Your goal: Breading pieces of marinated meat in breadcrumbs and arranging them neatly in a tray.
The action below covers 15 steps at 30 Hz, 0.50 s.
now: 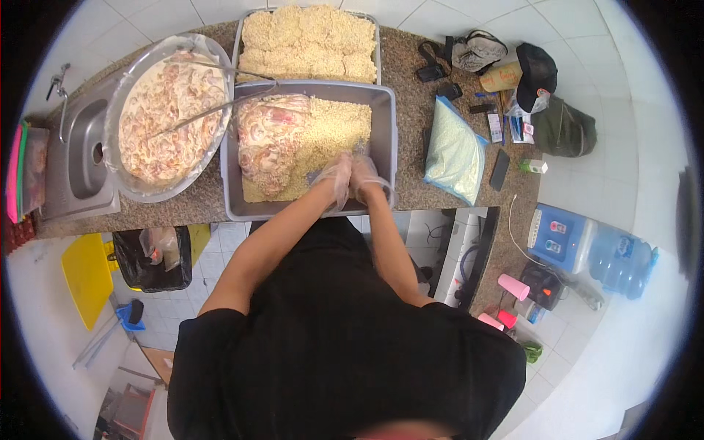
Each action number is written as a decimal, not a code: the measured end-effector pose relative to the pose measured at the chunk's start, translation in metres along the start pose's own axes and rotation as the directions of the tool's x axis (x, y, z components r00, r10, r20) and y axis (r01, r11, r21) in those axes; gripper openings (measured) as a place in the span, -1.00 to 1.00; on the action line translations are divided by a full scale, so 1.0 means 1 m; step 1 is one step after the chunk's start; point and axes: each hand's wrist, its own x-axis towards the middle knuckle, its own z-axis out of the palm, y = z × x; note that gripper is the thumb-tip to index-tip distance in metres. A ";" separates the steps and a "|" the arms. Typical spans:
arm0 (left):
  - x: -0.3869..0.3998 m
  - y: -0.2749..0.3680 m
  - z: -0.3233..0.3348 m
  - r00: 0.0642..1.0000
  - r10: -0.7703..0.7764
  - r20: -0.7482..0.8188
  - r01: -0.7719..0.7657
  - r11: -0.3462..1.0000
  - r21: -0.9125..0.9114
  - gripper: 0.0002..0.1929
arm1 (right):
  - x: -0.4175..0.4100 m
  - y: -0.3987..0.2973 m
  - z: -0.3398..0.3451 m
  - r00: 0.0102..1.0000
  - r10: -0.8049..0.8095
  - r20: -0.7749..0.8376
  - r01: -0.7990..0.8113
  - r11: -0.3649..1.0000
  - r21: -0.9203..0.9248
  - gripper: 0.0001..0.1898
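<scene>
A grey plastic tub holds pale crumb coating and, on its left side, a heap of wet raw meat pieces. My left hand and my right hand, both in clear plastic gloves, are close together in the crumbs at the tub's near right part. Whether the fingers hold anything is hidden. Left of the tub stands a large clear bowl of meat in creamy batter, with long metal tongs lying across it and over the tub's rim. Behind is a tray of crumb-coated pieces.
A blue-edged bag of crumbs, a dark phone and a black cap lie on the granite counter to the right. A steel sink is at the left, a black-lined bin below it. A water dispenser stands right.
</scene>
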 end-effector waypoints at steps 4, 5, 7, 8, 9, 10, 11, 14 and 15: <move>-0.151 0.097 0.067 0.974 0.189 0.123 -0.197 0.979 0.056 -0.55 | -0.004 0.019 -0.047 0.998 -0.014 -0.062 0.042 0.879 0.475 -0.74; -0.164 0.108 0.061 0.969 0.230 0.086 -0.242 0.955 0.172 -0.56 | -0.009 0.003 -0.066 0.997 0.038 -0.065 0.005 0.832 0.555 -0.74; -0.172 0.120 0.045 0.956 0.287 0.057 -0.291 0.914 0.283 -0.56 | -0.002 -0.012 -0.076 0.950 -0.085 -0.299 0.154 0.964 0.215 -0.74; -0.178 0.119 0.035 0.972 0.230 0.034 -0.232 0.970 0.075 -0.52 | 0.006 -0.017 -0.078 0.844 -0.273 -0.462 0.217 0.961 -0.171 -0.74; -0.186 0.117 0.027 0.985 0.170 0.024 -0.165 0.977 -0.133 -0.46 | 0.014 -0.010 -0.073 0.842 -0.279 -0.461 0.224 0.959 -0.172 -0.74; -0.190 0.110 0.021 0.981 0.186 0.056 -0.172 0.965 -0.197 -0.27 | 0.028 -0.014 -0.057 0.868 -0.276 -0.412 0.237 0.961 -0.144 -0.74; -0.184 0.106 0.013 0.982 0.183 0.055 -0.169 0.966 -0.196 -0.27 | 0.047 -0.023 -0.036 0.893 -0.268 -0.361 0.243 0.963 -0.114 -0.75; -0.170 0.083 -0.020 0.998 0.061 -0.029 -0.067 0.952 -0.297 -0.15 | 0.095 0.005 -0.027 0.943 -0.285 -0.174 0.284 0.958 -0.034 -0.77; -0.167 0.079 -0.027 0.996 0.082 0.015 -0.072 0.935 -0.346 -0.14 | 0.100 0.018 -0.031 0.946 -0.298 -0.127 0.299 0.954 -0.014 -0.78</move>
